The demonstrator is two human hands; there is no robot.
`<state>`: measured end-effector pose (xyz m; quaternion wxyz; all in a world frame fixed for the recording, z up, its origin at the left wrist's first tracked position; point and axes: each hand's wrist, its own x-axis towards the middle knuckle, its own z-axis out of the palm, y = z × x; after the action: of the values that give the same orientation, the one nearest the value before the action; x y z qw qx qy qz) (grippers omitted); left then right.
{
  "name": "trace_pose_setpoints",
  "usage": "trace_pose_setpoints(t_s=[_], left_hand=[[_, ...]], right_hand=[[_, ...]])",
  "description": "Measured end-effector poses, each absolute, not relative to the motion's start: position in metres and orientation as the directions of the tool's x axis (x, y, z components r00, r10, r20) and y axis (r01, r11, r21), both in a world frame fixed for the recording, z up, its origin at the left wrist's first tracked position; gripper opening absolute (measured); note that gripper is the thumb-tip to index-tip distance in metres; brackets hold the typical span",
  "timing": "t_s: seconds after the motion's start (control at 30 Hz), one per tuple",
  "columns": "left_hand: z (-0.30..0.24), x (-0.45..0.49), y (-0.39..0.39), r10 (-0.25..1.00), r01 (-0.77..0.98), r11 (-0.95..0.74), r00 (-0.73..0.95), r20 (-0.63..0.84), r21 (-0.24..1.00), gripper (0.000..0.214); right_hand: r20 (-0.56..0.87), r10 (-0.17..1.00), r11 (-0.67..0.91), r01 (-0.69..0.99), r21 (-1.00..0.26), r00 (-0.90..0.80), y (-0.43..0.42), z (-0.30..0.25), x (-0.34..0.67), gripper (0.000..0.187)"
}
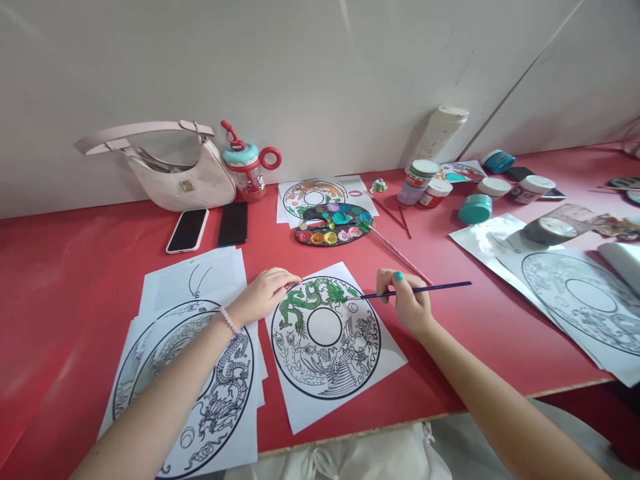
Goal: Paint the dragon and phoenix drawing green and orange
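A paintbrush (425, 289) with a dark blue handle is gripped in my right hand (407, 300). Its bristles touch the round dragon-and-phoenix drawing (330, 373) near the dragon's head. Green paint covers much of the dragon; the phoenix below is bare line work. My left hand (265, 292) lies with fingers stretched out at the sheet's upper left edge, holding no object. Beyond the sheet, a dark palette (313, 230) carries several colours of paint. A second paintbrush (395, 250) leans on the palette's right end, its handle pointing towards me.
Uncoloured printed sheets (245, 427) lie under my left forearm. A white handbag (175, 180), two phones (187, 231) and a red-handled cup (249, 177) stand behind. Several paint jars (475, 209) and a white bottle (443, 133) are at right back. More printed sheets (565, 300) lie right.
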<state>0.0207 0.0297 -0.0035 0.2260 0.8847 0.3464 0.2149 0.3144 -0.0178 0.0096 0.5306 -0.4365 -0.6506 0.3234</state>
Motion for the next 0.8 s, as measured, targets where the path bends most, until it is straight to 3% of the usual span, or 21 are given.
trace_pose_setpoints(t_s=[0.37, 0.8], left_hand=[[-0.0023, 0.0203, 0.0289, 0.69, 0.509, -0.679, 0.687, 0.225, 0.528, 0.038], [-0.0057, 0.0194, 0.0298, 0.692, 0.494, -0.674, 0.683, 0.235, 0.548, 0.041]], right_hand=[[0.323, 0.942, 0.307, 0.147, -0.94, 0.097, -0.0089, 0.0041, 0.318, 0.057], [0.297, 0.955, 0.294, 0.126, -0.947, -0.001, -0.0082, 0.0017, 0.3158, 0.057]])
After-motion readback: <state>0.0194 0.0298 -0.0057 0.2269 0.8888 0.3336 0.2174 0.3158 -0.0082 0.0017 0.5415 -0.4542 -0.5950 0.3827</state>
